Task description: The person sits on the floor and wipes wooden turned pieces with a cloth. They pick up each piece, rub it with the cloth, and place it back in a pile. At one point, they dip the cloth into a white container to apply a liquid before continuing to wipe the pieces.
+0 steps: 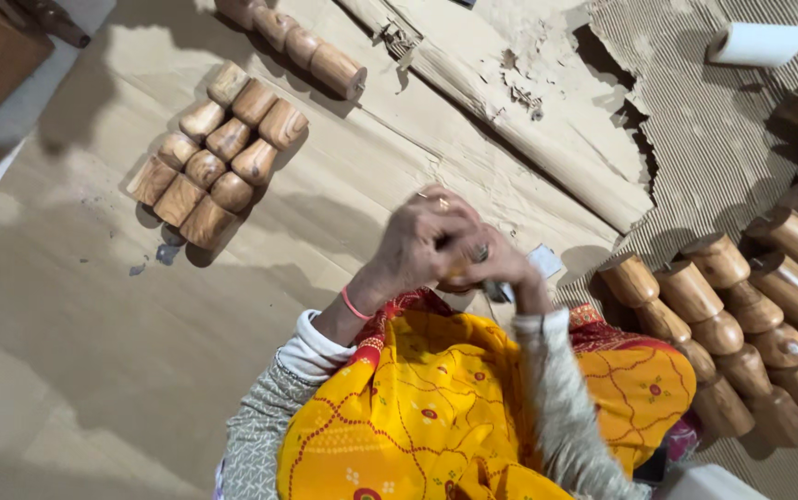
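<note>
Both hands, the left hand (pixel 417 245) and right hand (pixel 501 268), close together around a small thing mostly hidden between them, above the yellow patterned cloth (pixel 436 407), so a snug, steady hold seems best.

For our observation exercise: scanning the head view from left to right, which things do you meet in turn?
Cluster of turned wooden pieces on the cardboard sheet → left hand → right hand, both clasped together over the yellow cloth → row of wooden pieces → white roll.
</note>
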